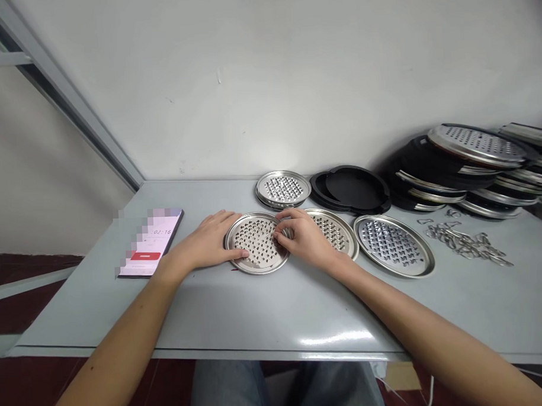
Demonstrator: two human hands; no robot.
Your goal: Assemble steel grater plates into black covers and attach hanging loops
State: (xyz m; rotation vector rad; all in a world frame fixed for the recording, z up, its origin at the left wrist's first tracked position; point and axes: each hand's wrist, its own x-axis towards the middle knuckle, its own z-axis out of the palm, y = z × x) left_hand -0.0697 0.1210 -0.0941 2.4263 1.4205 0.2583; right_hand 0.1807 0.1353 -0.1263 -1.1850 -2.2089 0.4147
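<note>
A round metal grater disc (257, 242) lies on the grey table in front of me. My left hand (212, 240) rests at its left edge, with the thumb on top of the disc and the other fingers stretched out. At the disc's right side is my right hand (301, 234), its thumb and forefinger pinched together over the surface; whatever may be between these fingertips is too small to make out. Partly behind the right hand lies a second grater disc (338, 233). A third disc (394, 246) sits further right.
Behind the discs are stacked small graters (283, 189) and black round trays (357, 188). Metal clips (468, 242) lie scattered at the right, below tall piles of graters (477, 145). A phone (152, 242) lies at the left. A wall (267, 90) borders the table (239, 316).
</note>
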